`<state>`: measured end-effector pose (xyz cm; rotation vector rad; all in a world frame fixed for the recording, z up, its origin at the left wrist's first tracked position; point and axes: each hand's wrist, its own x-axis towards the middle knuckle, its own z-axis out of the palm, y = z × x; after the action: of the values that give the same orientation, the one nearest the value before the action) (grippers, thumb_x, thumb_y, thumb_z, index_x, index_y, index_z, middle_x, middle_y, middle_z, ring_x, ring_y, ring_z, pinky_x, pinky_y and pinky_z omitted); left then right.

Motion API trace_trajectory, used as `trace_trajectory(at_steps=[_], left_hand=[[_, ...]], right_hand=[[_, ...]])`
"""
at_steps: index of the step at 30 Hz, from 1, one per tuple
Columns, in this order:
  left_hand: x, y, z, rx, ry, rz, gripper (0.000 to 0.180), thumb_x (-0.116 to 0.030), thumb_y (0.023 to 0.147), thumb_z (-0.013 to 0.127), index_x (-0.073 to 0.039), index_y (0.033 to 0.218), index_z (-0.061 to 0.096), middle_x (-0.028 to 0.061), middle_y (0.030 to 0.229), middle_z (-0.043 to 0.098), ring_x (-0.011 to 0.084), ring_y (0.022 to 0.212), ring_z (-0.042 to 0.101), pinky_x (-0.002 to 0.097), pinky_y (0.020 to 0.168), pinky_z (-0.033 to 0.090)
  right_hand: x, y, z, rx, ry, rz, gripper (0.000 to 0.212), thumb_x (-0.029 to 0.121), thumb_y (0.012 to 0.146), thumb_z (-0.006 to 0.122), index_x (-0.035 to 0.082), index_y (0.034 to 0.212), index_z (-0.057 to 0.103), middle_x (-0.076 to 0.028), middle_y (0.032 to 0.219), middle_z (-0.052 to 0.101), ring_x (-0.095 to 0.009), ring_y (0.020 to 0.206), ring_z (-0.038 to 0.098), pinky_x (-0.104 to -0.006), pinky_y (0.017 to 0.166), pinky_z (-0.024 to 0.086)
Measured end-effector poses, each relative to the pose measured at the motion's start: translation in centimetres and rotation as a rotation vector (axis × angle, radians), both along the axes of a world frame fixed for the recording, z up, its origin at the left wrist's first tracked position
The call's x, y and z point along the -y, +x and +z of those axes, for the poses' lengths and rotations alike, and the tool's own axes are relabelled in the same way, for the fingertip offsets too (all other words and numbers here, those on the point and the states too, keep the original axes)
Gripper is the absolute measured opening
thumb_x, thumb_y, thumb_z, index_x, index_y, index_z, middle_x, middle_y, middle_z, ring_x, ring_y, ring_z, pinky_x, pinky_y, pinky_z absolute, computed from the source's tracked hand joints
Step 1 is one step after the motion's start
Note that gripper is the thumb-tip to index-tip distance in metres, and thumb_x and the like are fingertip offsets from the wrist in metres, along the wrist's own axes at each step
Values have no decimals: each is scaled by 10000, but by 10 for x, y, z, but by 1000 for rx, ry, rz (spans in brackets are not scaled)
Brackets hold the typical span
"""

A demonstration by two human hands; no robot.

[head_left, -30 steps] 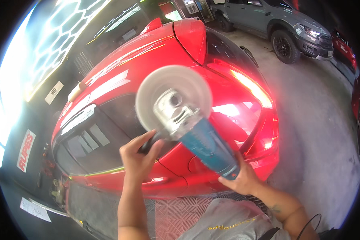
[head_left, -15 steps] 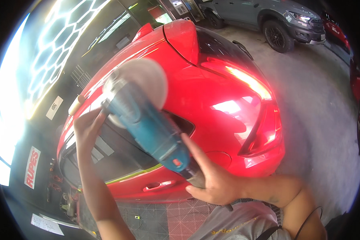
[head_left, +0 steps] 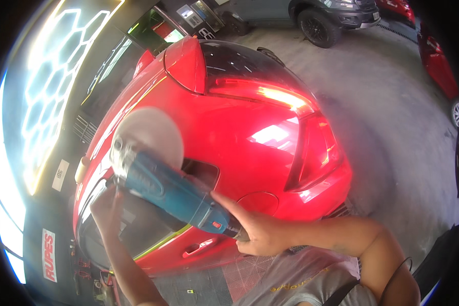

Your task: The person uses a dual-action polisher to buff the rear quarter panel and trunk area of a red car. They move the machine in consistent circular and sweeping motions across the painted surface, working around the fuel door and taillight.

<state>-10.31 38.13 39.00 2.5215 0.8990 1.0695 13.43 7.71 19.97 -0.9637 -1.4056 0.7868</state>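
Note:
A blue power polisher (head_left: 176, 191) slants across the side of a red car (head_left: 229, 127). Its round whitish pad (head_left: 160, 132), smeared by motion, lies against the red panel above the rear side window (head_left: 204, 173). My right hand (head_left: 262, 229) is wrapped round the dark rear grip, with the index finger stretched along the body. Beside the silvery polisher head, my left hand (head_left: 106, 206) is closed on the front of the tool; its fingers are blurred and partly hidden.
The car's lit tail light (head_left: 283, 97) and fuel flap (head_left: 257, 204) are right of the polisher. A dark cord (head_left: 392, 278) runs by my right arm. Beyond stand a grey pickup (head_left: 321, 23) and another red car (head_left: 438, 61). Hexagonal lights (head_left: 61, 66) glow at the left.
The view has shifted, so the car sits further left in it. Against the car, the polisher's pad has moved down towards the side window, both hands still holding the tool.

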Motion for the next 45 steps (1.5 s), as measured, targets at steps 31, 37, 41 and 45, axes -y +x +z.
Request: trace_trajectory(at_steps=[31,37,41,45], left_hand=[[151,142,-29,-1,-72,-245,294,-107,851,923,38,1086,824,73,834,785,87,744,678,255,704,547],[91,59,-56,91,-100,-5,310,-145,834,917,60,1047,824,49,829,780,71,759,668,238,708,538],[38,-34,-90,185,2,115,339,-103,864,906,70,1140,812,44,927,792,72,817,694,224,756,546],[23,-57,-112,288,-2,118,371,-54,824,922,82,1149,808,74,952,820,111,882,730,274,825,580]], right_hand=[[127,51,-5,-146,-547,-520,1009,148,924,829,40,1706,201,-216,1534,545,-313,1427,555,-458,1199,431],[40,15,-24,138,-265,-382,1090,172,963,792,54,1727,23,-303,1660,412,-424,1522,492,-504,1231,422],[-25,-20,-38,226,-237,-249,1097,211,970,769,159,1744,-7,-359,1404,636,-536,1197,693,-571,1065,564],[-33,-24,-26,241,-441,-210,1092,134,952,787,175,1755,48,-286,1557,570,-456,1337,654,-499,1108,543]])
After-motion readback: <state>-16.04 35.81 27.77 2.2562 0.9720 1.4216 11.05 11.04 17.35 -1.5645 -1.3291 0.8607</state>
